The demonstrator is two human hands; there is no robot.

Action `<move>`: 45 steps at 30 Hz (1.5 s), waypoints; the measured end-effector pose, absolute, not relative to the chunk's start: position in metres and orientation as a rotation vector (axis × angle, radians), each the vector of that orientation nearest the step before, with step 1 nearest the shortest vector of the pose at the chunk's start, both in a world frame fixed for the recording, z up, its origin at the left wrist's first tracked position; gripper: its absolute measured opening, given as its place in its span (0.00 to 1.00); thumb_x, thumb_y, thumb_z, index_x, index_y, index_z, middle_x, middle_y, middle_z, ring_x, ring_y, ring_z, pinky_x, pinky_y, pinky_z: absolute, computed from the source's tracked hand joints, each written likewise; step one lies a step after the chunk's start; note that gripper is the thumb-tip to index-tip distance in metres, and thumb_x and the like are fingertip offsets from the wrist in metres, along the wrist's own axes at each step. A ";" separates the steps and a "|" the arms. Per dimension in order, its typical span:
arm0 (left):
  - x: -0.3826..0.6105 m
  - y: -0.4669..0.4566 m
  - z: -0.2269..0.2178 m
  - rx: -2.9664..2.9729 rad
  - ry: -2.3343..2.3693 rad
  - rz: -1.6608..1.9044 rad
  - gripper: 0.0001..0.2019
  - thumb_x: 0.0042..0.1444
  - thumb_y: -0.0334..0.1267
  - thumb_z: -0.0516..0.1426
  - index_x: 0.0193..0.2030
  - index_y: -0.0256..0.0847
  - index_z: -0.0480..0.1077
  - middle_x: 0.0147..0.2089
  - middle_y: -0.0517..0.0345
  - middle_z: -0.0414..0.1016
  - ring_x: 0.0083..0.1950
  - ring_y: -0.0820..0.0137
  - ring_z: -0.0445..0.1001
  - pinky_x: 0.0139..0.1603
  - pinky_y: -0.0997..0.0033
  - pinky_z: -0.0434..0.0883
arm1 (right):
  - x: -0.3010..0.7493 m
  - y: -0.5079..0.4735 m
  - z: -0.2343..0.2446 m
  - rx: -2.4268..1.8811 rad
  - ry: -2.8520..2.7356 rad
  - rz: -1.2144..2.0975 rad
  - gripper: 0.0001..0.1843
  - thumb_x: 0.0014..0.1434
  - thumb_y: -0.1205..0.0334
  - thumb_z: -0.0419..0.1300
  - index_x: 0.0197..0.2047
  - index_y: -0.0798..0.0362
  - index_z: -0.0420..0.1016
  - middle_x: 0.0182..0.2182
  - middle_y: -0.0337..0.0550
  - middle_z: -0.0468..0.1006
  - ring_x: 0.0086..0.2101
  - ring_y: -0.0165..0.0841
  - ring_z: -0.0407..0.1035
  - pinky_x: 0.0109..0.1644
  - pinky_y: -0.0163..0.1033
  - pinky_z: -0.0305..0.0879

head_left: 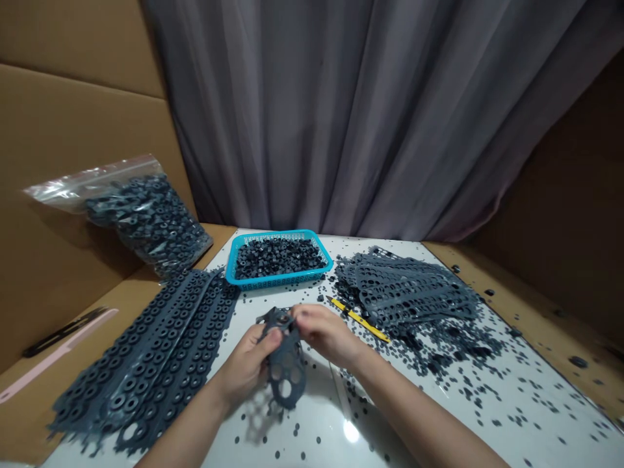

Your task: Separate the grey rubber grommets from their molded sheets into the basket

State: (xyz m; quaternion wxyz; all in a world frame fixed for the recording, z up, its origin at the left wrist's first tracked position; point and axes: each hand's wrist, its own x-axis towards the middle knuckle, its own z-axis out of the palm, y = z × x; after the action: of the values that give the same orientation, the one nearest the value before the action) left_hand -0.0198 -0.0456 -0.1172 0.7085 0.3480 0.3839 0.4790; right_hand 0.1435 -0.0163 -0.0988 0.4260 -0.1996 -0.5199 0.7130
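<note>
My left hand (246, 365) grips a dark rubber sheet (285, 370) with punched round holes, holding it above the white table (487, 429). My right hand (324, 333) pinches at the sheet's top edge, fingers closed on a small part I cannot make out. A blue basket (327, 257) full of small black rubber rings stands just beyond the hands. Unpunched ring sheets (156, 354) lie stacked at the left; emptied sheets (409, 289) pile at the right.
A clear bag of black rings (146, 218) leans on the cardboard wall at left. A yellow-handled tool (361, 320) lies right of my hands. Black scraps (468, 383) litter the table. A pink-and-black tool (58, 344) rests at far left. A grey curtain hangs behind.
</note>
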 end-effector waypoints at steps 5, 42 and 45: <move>-0.014 -0.043 -0.110 0.572 0.891 1.173 0.21 0.26 0.48 0.70 0.26 0.37 0.74 0.25 0.59 0.73 0.26 0.72 0.69 0.28 0.76 0.67 | 0.162 0.010 -0.095 -0.621 -1.392 1.442 0.18 0.62 0.51 0.40 0.24 0.50 0.43 0.20 0.31 0.44 0.18 0.27 0.41 0.26 0.36 0.50; -0.010 -0.040 -0.110 1.309 0.841 1.036 0.17 0.51 0.47 0.58 0.22 0.35 0.73 0.24 0.55 0.71 0.29 0.68 0.66 0.31 0.74 0.61 | 0.151 -0.037 -0.077 -0.972 -2.236 1.001 0.14 0.60 0.56 0.53 0.25 0.54 0.62 0.21 0.34 0.61 0.23 0.26 0.53 0.28 0.33 0.48; -0.004 -0.038 -0.118 1.040 0.847 1.092 0.21 0.51 0.50 0.58 0.17 0.35 0.69 0.18 0.60 0.66 0.24 0.73 0.62 0.27 0.76 0.59 | 0.144 -0.031 -0.089 -0.861 -1.936 1.356 0.20 0.58 0.48 0.54 0.23 0.54 0.61 0.19 0.33 0.59 0.23 0.26 0.52 0.28 0.33 0.48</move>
State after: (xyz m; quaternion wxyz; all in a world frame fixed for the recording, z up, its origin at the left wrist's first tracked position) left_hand -0.0044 -0.0377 -0.1178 0.6490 0.4575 0.3727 0.4803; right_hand 0.1441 -0.0314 -0.0893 0.3078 -0.3257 -0.7322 0.5129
